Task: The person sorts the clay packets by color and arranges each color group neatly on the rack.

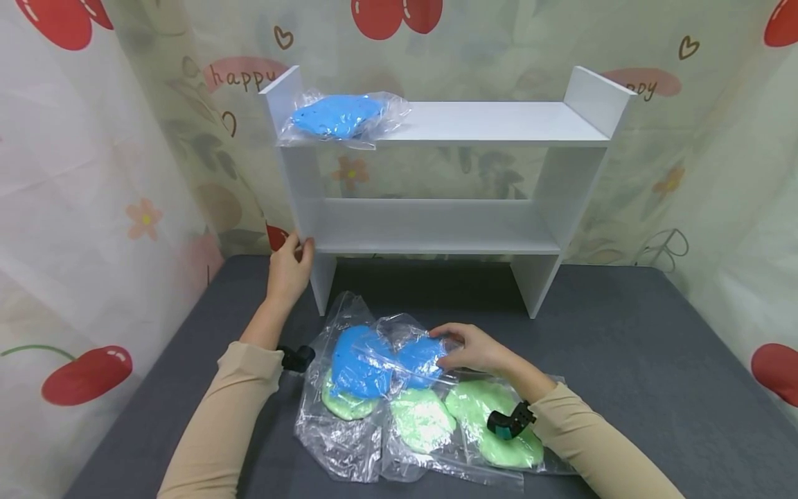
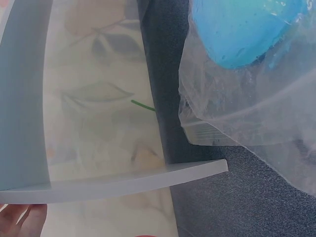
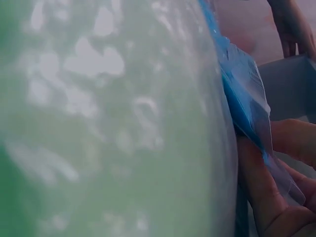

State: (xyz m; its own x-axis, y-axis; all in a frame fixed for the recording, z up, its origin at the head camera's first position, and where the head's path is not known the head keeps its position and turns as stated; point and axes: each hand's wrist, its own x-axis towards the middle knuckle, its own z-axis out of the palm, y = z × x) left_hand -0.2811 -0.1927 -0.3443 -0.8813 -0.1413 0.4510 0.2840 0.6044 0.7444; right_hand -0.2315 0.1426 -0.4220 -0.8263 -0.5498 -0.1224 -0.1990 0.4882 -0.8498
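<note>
My left hand [image 1: 290, 270] is at the left side panel of a white two-tier shelf [image 1: 436, 225]. In the left wrist view its fingertips [image 2: 33, 217] touch the panel's outer face. My right hand [image 1: 476, 348] pinches a clear plastic bag of blue clay-like stuff [image 1: 420, 360] between thumb and fingers; the right wrist view shows the bag's edge [image 3: 256, 98] between them. Left of it lies another blue bag [image 1: 360, 364]. Beneath and in front are several bags of pale green stuff [image 1: 424, 419], partly covered by the blue ones and my right wrist.
One more bag of blue stuff [image 1: 339, 116] lies on the shelf's top board, at the left end. The shelf stands at the back of a dark grey table [image 1: 654, 374]. Printed curtains [image 1: 125, 173] hang behind and at both sides.
</note>
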